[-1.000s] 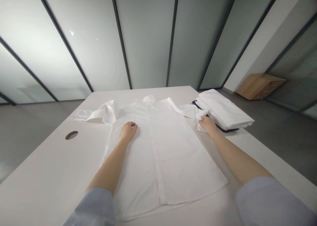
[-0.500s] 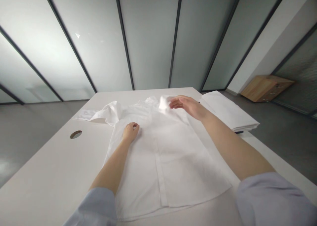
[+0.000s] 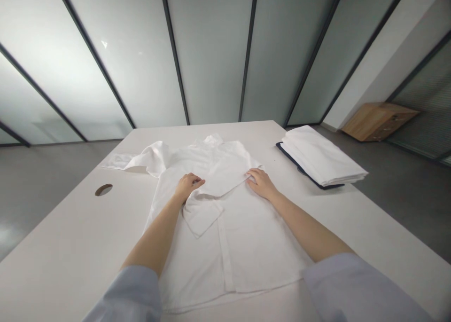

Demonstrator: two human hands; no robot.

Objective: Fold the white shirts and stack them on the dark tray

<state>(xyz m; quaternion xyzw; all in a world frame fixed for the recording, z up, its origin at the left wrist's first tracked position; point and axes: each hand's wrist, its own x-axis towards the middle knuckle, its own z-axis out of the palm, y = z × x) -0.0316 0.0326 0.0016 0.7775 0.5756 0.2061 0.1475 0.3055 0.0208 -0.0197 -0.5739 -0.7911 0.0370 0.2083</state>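
A white button-front shirt (image 3: 260,247) lies front up on the table, its collar (image 3: 213,139) at the far end and its hem towards me. The right-side sleeve (image 3: 204,214) is folded across the front, its cuff end pointing down and left. My left hand (image 3: 188,186) rests on the shirt beside this sleeve, fingers curled with the thumb against the cloth. At the folded edge on the right, my right hand (image 3: 262,184) has its fingertips and thumb on the fabric. The other sleeve (image 3: 151,158) stretches out to the left, rumpled.
A stack of folded white cloth (image 3: 320,155) sits on a dark flat board (image 3: 299,168) at the table's right edge. The white table (image 3: 88,247) has a round cable hole (image 3: 104,190) on the left. Beyond stand frosted glass panels and a wooden cabinet (image 3: 378,121).
The raised right-side sleeve has come down across the shirt front towards the left. My right hand has moved nearer and lower, to the fold. My left hand has shifted slightly, its thumb now extended.
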